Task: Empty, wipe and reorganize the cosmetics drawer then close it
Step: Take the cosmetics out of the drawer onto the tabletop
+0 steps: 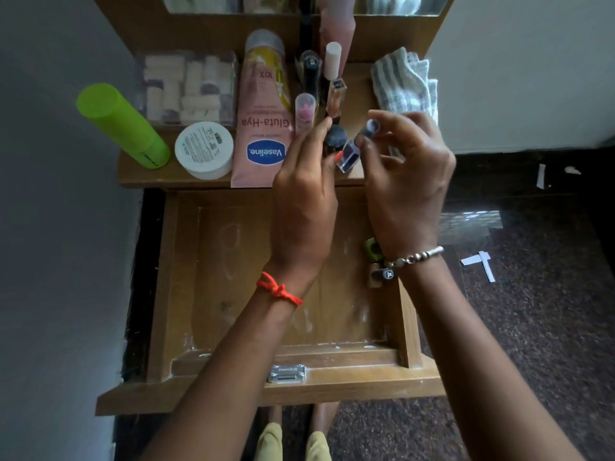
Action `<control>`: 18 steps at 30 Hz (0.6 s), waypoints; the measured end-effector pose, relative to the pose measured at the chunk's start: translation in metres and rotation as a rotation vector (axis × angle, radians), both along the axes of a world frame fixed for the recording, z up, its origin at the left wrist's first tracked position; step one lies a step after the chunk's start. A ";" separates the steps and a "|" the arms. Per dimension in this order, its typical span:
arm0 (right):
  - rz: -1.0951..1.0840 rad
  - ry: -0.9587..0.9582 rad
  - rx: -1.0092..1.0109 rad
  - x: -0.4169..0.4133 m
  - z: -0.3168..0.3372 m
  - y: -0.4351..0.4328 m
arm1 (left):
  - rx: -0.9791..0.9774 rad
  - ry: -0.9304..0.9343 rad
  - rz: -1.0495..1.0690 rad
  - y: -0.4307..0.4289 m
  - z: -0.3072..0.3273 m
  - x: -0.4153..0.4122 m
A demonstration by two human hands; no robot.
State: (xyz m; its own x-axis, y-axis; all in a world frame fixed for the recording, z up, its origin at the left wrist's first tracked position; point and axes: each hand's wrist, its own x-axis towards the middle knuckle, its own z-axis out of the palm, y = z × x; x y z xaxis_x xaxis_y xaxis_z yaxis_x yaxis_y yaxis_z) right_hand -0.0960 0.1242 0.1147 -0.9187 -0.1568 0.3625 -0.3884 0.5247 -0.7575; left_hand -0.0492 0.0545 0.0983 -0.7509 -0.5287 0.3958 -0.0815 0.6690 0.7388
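The wooden drawer (pixel 186 294) is pulled open below the shelf, its floor dusty and nearly bare. Two small bottles remain at its right side: a green one (pixel 372 249) and a brown one with a black cap (pixel 381 276). My left hand (pixel 304 201) reaches over the shelf edge and grips a dark round-capped bottle (pixel 335 136). My right hand (pixel 404 168) pinches a small square nail-polish bottle (pixel 348 157) with a cap between its fingertips. On the shelf lie a pink Vaseline tube (pixel 261 128), a white jar (pixel 203 149) and a lime green bottle (pixel 121 126).
A clear box of pale sponges (pixel 186 88) sits at the back left. Several small bottles and tubes (pixel 332 81) stand behind my hands. A striped cloth (pixel 402 81) lies at the shelf's right. Paper scraps (pixel 479 261) litter the dark floor right of the drawer.
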 end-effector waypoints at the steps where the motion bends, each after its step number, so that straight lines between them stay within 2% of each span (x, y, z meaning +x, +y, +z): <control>1: 0.014 0.013 0.006 -0.002 -0.001 -0.002 | -0.008 -0.004 0.018 0.000 -0.001 0.000; 6: 0.058 0.037 0.016 -0.008 -0.001 -0.008 | -0.019 -0.007 0.058 -0.001 -0.005 -0.002; 18: 0.116 -0.086 0.021 -0.013 -0.010 -0.011 | -0.059 0.022 0.071 -0.003 -0.010 -0.002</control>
State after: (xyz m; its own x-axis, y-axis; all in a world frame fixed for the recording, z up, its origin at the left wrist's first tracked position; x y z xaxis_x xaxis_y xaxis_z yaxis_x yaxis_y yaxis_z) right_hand -0.1088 0.1127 0.1050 -0.9213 -0.2709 0.2789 -0.3819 0.4962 -0.7797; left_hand -0.0516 0.0513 0.0882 -0.7035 -0.5553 0.4436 -0.1143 0.7044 0.7005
